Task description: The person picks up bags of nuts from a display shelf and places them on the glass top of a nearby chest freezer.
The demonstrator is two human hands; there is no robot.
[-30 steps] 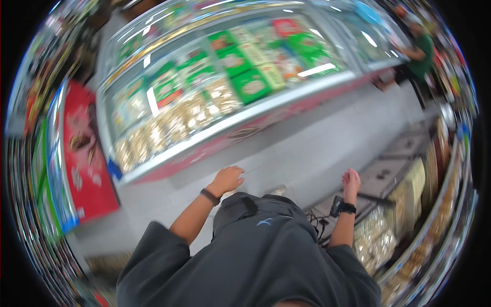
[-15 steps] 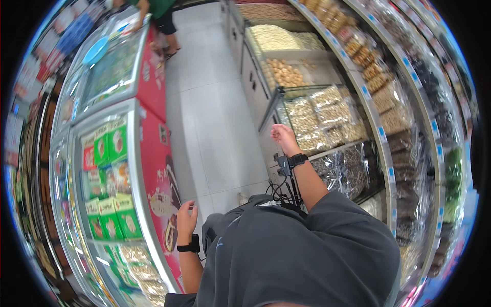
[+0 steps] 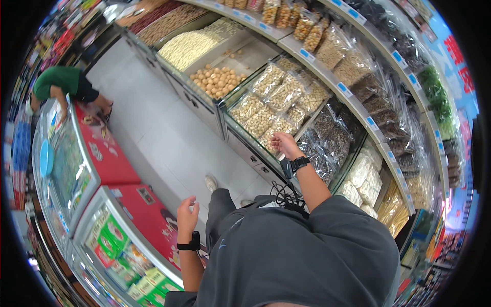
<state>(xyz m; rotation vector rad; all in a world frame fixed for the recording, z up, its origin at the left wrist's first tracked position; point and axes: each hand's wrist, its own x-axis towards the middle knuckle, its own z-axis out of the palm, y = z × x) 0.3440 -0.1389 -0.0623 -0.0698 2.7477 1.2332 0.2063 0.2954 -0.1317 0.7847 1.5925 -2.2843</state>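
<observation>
Two grips, left hand (image 3: 187,218) and right hand (image 3: 286,145), are half-open, visibly empty; clear plastic bags of beige nuts (image 3: 286,97) are binned beside the right, where loose black cables (image 3: 288,194) could be snagged by reaching.

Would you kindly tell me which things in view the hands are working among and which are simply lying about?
Nearest the hands:
right hand, seemingly empty, by clear bags of pale food
left hand, seemingly empty, by the near freezer

Just lying about:
blue basin
round tan goods, loose
dark bags
</observation>
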